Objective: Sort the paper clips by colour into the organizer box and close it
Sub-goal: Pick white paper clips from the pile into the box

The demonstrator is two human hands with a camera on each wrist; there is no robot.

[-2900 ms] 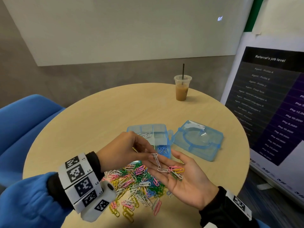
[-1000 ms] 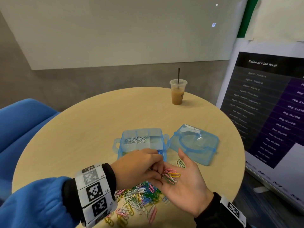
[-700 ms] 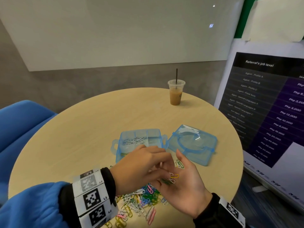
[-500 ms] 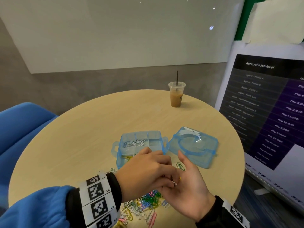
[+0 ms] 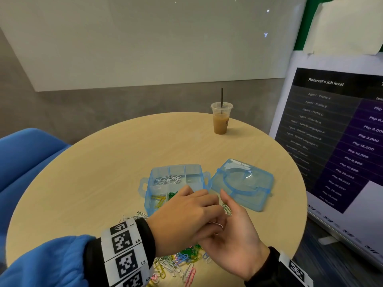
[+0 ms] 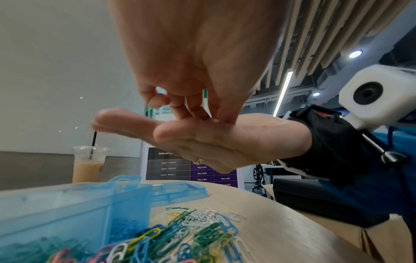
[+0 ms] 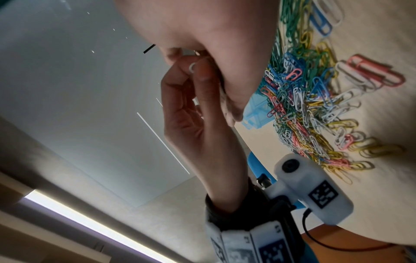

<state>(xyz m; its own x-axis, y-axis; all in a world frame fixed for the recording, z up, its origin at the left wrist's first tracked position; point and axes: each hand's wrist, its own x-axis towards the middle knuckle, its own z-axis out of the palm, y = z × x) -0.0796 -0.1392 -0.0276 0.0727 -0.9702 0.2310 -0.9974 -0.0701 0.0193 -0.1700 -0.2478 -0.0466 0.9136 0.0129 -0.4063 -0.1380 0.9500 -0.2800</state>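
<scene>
The blue organizer box (image 5: pixel 147 189) stands open on the round table, with white clips in a back compartment and yellow and green ones in front. Its lid (image 5: pixel 242 183) lies flat to the right. My right hand (image 5: pixel 236 233) is held palm up with flat fingers near the box, carrying a few clips, a green one (image 5: pixel 227 209) among them. My left hand (image 5: pixel 186 214) reaches down onto that palm with curled fingers. In the right wrist view its thumb and finger pinch a white clip (image 7: pixel 192 68). The mixed pile of clips (image 5: pixel 178 259) lies under both hands.
An iced coffee cup with a straw (image 5: pixel 221 119) stands at the table's far side. A blue chair (image 5: pixel 24 162) is on the left and a printed board (image 5: pixel 342 131) leans on the right. The table edge (image 5: pixel 298 204) runs just right of the lid.
My left hand has come down over the right palm and now hides most of the clips that lay there. Both hands sit a little closer to the box.
</scene>
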